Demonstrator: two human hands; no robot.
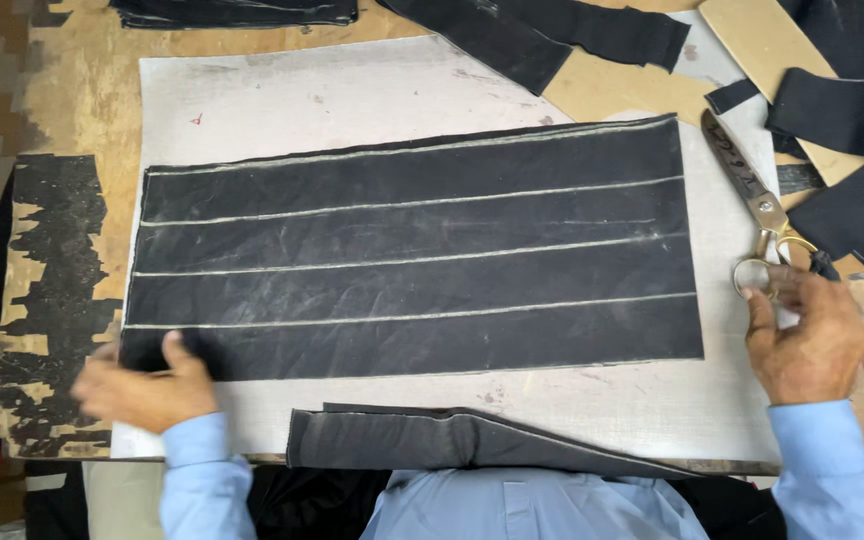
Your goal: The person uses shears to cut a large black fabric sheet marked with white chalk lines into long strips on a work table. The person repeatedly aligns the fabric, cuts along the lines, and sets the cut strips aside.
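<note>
A large black cloth panel marked with several white chalk lines lies flat on a grey-white board. My left hand pinches the panel's near left corner, thumb on top. At the board's right edge my right hand rests on the looped handles of big metal scissors, fingers at the rings. The scissors lie flat with the blades pointing away from me. A folded strip of dark cloth lies at the near edge, between my arms.
Black cloth offcuts and tan cardboard strips crowd the far right. More dark cloth lies at the far edge. The worn wooden table shows on the left, with peeling black patches.
</note>
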